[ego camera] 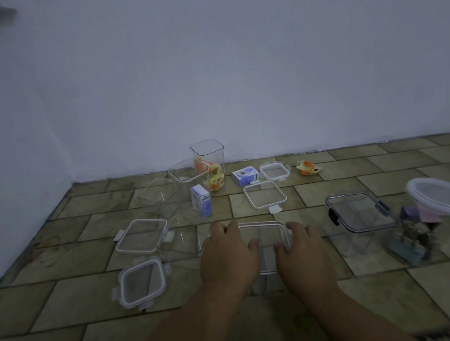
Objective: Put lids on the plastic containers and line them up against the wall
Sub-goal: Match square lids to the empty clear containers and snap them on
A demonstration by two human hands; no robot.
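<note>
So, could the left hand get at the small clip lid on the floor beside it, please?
Probably yes: the lid lies flat on bare floor left of the left hand, nothing between them. The hand would first have to leave the container it rests on.

light: dim, bluish, even | shadows: faint, wall (pixel 10 112) darkest far left | blur: round-lidded container (pixel 442 199) smeared near right | distortion: floor (pixel 422 287) tile lines bow at edges

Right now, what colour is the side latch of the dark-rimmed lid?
Black latch; head view shows it.
</note>
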